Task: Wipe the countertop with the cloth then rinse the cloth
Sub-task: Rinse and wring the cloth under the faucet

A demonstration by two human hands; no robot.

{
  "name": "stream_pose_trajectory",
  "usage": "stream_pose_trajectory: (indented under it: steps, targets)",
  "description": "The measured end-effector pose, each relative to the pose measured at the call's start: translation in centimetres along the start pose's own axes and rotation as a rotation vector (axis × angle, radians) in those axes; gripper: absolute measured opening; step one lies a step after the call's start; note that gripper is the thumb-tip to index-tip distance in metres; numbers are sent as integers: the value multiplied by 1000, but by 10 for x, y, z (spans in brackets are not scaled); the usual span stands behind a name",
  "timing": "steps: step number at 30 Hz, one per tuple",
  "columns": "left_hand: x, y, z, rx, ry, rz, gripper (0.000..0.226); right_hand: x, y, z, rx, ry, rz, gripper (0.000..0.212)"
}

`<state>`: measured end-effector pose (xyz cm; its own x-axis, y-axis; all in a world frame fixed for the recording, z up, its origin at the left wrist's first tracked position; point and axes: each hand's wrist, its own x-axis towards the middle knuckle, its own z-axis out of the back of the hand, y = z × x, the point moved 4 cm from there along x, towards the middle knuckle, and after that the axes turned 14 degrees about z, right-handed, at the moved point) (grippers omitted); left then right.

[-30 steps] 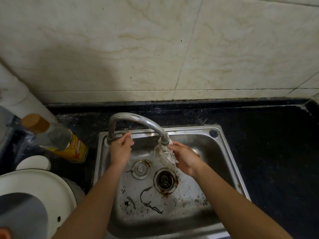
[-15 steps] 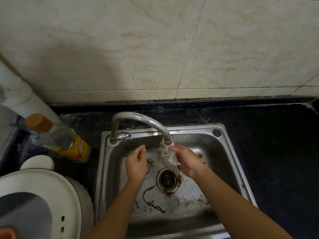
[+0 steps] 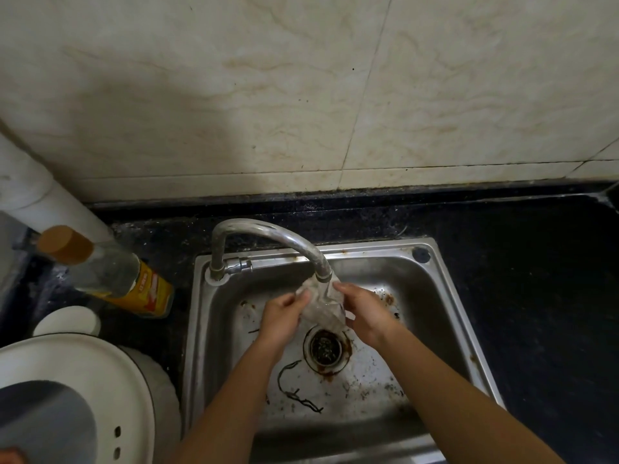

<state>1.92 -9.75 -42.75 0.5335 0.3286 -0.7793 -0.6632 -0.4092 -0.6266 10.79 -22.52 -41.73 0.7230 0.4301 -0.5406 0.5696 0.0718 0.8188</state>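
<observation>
A pale, wet cloth [image 3: 323, 304] hangs under the spout of the curved steel tap [image 3: 268, 237], over the steel sink [image 3: 445, 296]. My left hand [image 3: 283, 314] holds the cloth's left side and my right hand [image 3: 363, 311] holds its right side, fingers curled on it. Both hands are above the round drain [image 3: 325, 348]. The black countertop [image 3: 536, 279] surrounds the sink.
A clear bottle with a brown cap and yellow label [image 3: 110, 272] lies tilted at the sink's left. A white appliance lid [image 3: 83, 390] fills the lower left corner. A white pipe [image 3: 37, 192] runs up the left wall. Dark debris lies on the sink floor.
My left hand left the tap's valve, moved right across the basin and took hold of the cloth. My right hand stayed under the spout with the cloth.
</observation>
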Motion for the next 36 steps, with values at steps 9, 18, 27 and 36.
stream_pose_trajectory:
  steps: [9, 18, 27, 36]
  targets:
    - [-15, -19, 2, 77, 78, -128, 22, -4, -13, -6, 17, 6, -56, 37]
    - [-19, -22, -3, -96, 240, -38, 20, -5, -11, 3, 112, -12, -55, 31]
    - [-8, -11, -7, -205, 19, -38, 19, -8, -9, 12, 196, 115, -9, 44]
    - [0, -11, -18, -189, -284, -22, 13, -10, -4, -2, 125, 4, 18, 35]
